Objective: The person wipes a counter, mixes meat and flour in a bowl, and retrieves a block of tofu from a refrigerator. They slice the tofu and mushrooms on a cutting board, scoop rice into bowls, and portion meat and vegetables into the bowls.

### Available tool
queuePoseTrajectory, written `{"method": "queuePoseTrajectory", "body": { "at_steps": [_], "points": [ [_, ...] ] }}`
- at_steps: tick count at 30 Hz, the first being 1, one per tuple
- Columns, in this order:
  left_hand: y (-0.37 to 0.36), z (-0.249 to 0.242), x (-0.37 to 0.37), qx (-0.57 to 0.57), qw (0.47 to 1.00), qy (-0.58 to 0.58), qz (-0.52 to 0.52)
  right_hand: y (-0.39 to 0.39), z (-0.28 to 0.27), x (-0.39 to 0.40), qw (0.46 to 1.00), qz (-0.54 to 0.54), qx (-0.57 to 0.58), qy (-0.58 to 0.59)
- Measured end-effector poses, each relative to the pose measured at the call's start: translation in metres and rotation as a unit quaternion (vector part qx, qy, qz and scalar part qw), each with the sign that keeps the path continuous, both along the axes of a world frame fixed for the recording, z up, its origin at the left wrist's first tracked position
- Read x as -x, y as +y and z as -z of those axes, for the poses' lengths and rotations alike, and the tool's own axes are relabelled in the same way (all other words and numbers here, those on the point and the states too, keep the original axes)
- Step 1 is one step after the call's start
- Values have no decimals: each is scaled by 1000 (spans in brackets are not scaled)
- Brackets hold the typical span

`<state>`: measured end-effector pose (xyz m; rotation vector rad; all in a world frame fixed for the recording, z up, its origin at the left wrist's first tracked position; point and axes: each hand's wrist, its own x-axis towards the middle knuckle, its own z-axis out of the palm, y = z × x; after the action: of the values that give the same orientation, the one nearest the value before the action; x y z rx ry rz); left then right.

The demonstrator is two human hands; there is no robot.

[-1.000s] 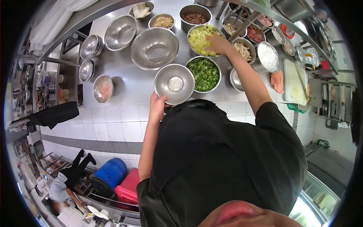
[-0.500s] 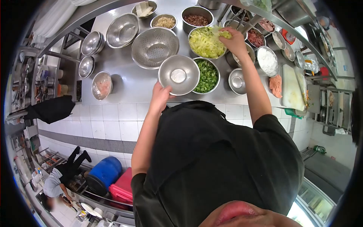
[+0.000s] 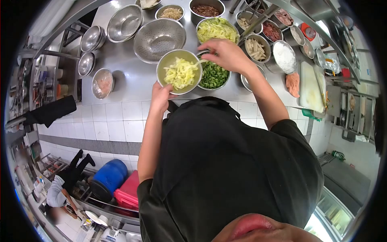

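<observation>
Stretching across the steel table (image 3: 133, 80), bowls everywhere; left hand (image 3: 161, 97) grips the small bowl (image 3: 179, 71) at its rim, shredded cabbage (image 3: 180, 73) already in, right hand (image 3: 225, 54) spread loose above, greens bowl (image 3: 215, 76) untouched.

One head cam, fisheye, is looking steeply down from above the person's torso onto the steel desk (image 3: 133, 82), fairly close, floor showing at left.
</observation>
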<state>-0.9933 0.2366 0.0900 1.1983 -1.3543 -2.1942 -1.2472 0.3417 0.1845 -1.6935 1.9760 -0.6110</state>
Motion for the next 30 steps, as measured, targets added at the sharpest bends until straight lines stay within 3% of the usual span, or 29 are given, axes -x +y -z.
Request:
{"method": "queuePoseTrajectory", "body": {
  "at_steps": [1, 3, 5, 10, 14, 16, 19, 21, 23, 27, 30],
  "points": [
    [0, 6, -11, 0, 1000, -6, -25, 3, 9, 8, 998, 43, -49, 21],
    [1, 16, -30, 5, 999, -10, -46, 10, 50, 7, 994, 29, -95, 39],
    [8, 18, -43, -18, 995, -18, -91, 18, 106, -5, 989, 9, -12, 149],
    [35, 27, -61, -25, 986, -27, -165, 9, 164, -6, 990, -24, 51, 131],
    [60, 25, -64, -33, 980, -17, -194, 14, 130, 13, 995, -43, 64, 55],
    [68, 23, -63, -49, 982, -13, -182, 20, 105, 18, 999, 23, 8, -20],
    [77, 17, -49, -33, 987, -10, -160, 27, 55, 1, 991, 64, 33, -115],
    [79, 15, -41, -1, 986, -23, -163, 28, 35, -21, 991, 48, 55, -115],
    [79, 16, -36, -4, 995, 7, -98, 25, 34, -46, 976, -17, 128, -177],
    [82, -6, -41, -23, 997, 38, -61, 20, 27, -95, 963, -218, 113, 114],
    [95, -7, -72, -27, 995, 43, -89, 18, -11, -131, 967, -193, 103, 130]
  ]
}}
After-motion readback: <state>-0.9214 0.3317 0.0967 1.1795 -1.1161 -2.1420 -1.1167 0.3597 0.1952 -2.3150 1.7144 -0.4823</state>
